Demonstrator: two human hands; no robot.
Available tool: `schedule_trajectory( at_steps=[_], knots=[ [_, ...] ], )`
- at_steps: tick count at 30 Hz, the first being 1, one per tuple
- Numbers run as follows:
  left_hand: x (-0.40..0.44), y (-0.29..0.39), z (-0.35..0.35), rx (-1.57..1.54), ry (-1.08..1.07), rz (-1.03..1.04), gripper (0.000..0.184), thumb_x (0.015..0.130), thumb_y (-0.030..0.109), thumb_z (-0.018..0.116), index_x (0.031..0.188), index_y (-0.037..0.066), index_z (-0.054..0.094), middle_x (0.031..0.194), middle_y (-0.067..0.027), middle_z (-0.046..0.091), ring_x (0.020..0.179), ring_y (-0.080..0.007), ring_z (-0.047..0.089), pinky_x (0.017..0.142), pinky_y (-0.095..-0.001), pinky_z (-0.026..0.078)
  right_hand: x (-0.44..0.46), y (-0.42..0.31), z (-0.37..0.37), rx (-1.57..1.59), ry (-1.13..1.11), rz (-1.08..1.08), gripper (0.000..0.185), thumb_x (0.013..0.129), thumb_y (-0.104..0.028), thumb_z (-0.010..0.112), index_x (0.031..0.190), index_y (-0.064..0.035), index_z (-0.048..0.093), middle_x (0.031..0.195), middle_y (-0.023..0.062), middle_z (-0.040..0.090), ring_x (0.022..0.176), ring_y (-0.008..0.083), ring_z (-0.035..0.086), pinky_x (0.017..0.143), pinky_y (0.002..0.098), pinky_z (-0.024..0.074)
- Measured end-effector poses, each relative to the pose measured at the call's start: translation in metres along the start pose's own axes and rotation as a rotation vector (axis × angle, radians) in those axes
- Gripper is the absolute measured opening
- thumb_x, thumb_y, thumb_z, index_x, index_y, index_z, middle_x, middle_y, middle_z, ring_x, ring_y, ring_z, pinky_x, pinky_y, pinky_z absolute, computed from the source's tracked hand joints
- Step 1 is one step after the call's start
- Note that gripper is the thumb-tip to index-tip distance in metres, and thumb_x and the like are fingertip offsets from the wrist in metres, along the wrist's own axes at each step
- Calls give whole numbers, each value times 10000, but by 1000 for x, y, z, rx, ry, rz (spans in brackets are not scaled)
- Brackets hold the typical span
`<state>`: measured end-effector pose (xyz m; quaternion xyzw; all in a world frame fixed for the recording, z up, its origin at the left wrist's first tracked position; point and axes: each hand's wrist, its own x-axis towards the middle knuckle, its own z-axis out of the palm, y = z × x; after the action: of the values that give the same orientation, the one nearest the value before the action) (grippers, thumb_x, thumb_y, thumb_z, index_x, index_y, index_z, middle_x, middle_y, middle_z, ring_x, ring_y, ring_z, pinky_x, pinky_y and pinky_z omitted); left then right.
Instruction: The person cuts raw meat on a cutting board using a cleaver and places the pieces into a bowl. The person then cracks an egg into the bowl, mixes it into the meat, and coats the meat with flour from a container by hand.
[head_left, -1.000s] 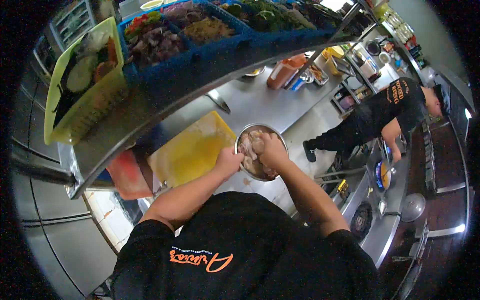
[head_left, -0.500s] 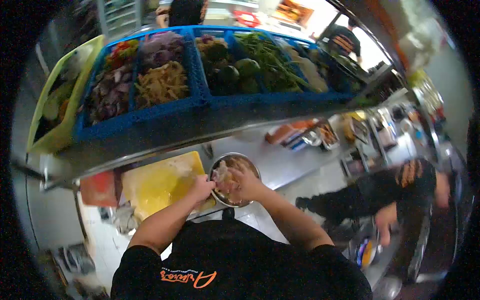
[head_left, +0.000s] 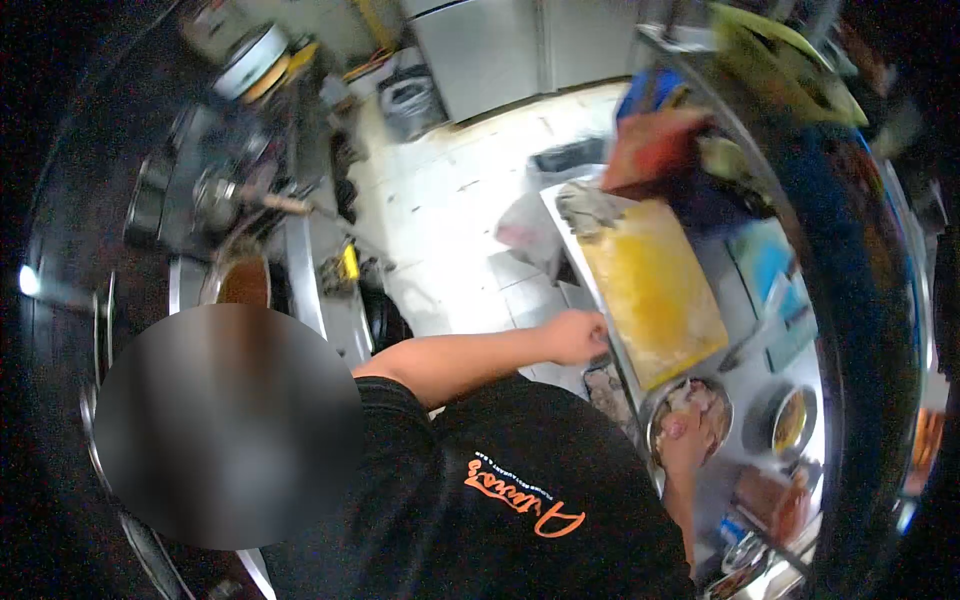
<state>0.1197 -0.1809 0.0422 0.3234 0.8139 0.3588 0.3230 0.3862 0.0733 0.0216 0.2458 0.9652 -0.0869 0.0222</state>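
A steel bowl (head_left: pixel 655 420) of pale pink pieces, seemingly raw meat (head_left: pixel 708 405), stands on the counter at the lower right. My right hand (head_left: pixel 683 432) is down in it, fingers curled into the pieces and partly hidden by them. My left hand (head_left: pixel 577 337) is a loose fist beside the counter's near edge, away from the bowl; nothing shows in it. Just beyond that fist lies a yellow-stained cutting board (head_left: pixel 655 290), with a crumpled grey cloth (head_left: pixel 590 208) at its far end.
A knife (head_left: pixel 745 345) and a teal board (head_left: pixel 790 330) lie beyond the yellow board. Another bowl (head_left: pixel 778 420) holds something yellow. A shelf bearing crates overhangs the right side. Left stands a cooking line with a pan (head_left: pixel 243 280); a blurred disc masks the lower left.
My view has swung left toward the floor and cooking line. My left hand has let go of the bowl's rim and moved away from it. My right hand remains in the bowl.
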Motion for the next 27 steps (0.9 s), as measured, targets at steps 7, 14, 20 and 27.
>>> schedule_trajectory(
  at_steps=[7,14,20,27],
  knots=[
    [-150,-166,-53,8,370,-541,343,817,325,682,1017,46,687,967,-201,702,918,-356,671,842,-420,526,33,-26,-41,-99,-379,-22,698,782,-284,684,1398,-33,473,1451,344,366,1343,518,338,1129,517,305],
    [-237,-281,-132,46,714,-925,307,832,248,628,1041,29,681,1064,-231,684,1018,-390,658,874,-480,530,75,-25,-57,-35,-268,17,415,832,-230,640,1196,-31,660,1150,258,657,1093,406,623,964,443,473],
    [-252,-371,-199,89,816,-1175,242,873,174,584,1032,39,707,1081,-201,696,1034,-345,680,876,-444,552,80,-106,-95,-136,-405,192,460,748,-219,659,1150,4,672,1119,259,672,1079,397,637,937,439,494],
    [-255,-410,-207,176,683,-1064,218,905,161,563,1033,74,718,1070,-164,711,1004,-332,692,847,-458,559,58,-76,-95,-305,-271,210,576,757,-370,672,1182,19,649,1085,316,652,1044,450,623,896,473,496]
  ],
)
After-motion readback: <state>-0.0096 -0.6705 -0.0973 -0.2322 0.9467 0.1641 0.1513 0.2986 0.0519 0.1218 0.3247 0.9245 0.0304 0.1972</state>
